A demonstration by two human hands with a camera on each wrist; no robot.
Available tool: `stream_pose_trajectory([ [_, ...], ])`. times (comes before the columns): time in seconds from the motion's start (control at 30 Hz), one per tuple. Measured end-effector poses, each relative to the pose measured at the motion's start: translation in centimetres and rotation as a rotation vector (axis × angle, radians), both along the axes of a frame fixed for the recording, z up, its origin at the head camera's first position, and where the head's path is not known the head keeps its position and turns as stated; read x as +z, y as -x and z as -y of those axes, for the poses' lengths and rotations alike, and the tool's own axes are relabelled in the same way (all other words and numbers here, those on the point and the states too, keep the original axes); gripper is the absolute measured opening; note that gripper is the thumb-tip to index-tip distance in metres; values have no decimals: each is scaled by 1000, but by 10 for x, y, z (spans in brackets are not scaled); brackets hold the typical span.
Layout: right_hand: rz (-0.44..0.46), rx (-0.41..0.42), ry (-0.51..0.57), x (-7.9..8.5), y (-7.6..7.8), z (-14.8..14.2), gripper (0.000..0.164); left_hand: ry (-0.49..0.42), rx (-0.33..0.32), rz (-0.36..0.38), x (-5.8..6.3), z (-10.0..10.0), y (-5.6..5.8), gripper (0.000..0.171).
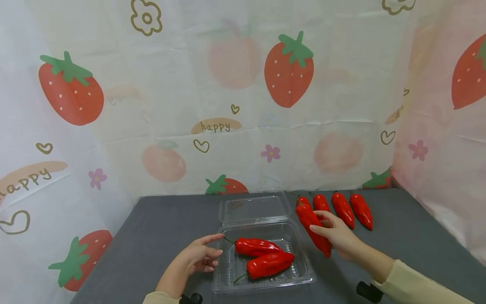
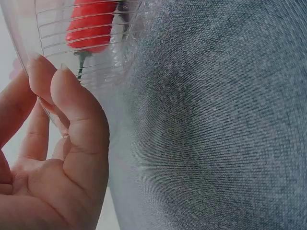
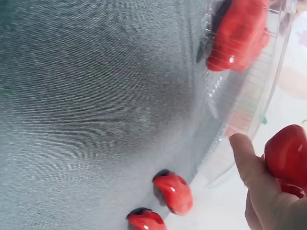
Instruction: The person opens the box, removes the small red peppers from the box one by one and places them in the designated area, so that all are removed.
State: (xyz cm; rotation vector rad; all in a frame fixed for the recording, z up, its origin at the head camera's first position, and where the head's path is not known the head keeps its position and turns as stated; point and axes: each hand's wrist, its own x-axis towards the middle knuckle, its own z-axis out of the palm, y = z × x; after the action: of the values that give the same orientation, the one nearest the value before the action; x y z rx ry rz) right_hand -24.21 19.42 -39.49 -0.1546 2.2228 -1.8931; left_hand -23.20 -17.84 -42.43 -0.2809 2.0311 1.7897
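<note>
My right hand [image 1: 338, 232] grips a long red pepper [image 1: 309, 221] between thumb and fingers, just right of a clear plastic clamshell box [image 1: 262, 287]. The same pepper [image 3: 288, 155] shows at the edge of the right wrist view. Inside the box lie two red peppers, one behind [image 1: 254, 246] and one in front [image 1: 269, 265], both stems pointing left. At the box's left rim, my left hand [image 1: 199, 255] touches the edge with its fingertips, index finger stretched out near a stem. The left wrist view shows its fingertips [image 2: 64, 86] against the clear rim.
Several more red peppers [image 1: 343, 210] lie in a row at the back right of the grey table [image 1: 171, 228]; the leftmost is partly covered by the held one. The box's lid [image 1: 254, 210] lies folded open behind it. A strawberry-print cloth [image 1: 235, 164] hangs behind the table.
</note>
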Motion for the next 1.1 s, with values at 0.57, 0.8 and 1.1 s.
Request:
stream_pose_trajectory([
  [0.57, 31, -17, -121, -8, -7, -21, 62, -4, -4, 1, 1, 2, -2, 56],
  [0.8, 86, -1, -131, -13, -9, -27, 61, -9, 2, 5, 3, 2, -2, 56],
  [1.1, 111, 6, -221, -19, -11, -33, 59, -15, 14, 9, 3, 0, 0, 56],
])
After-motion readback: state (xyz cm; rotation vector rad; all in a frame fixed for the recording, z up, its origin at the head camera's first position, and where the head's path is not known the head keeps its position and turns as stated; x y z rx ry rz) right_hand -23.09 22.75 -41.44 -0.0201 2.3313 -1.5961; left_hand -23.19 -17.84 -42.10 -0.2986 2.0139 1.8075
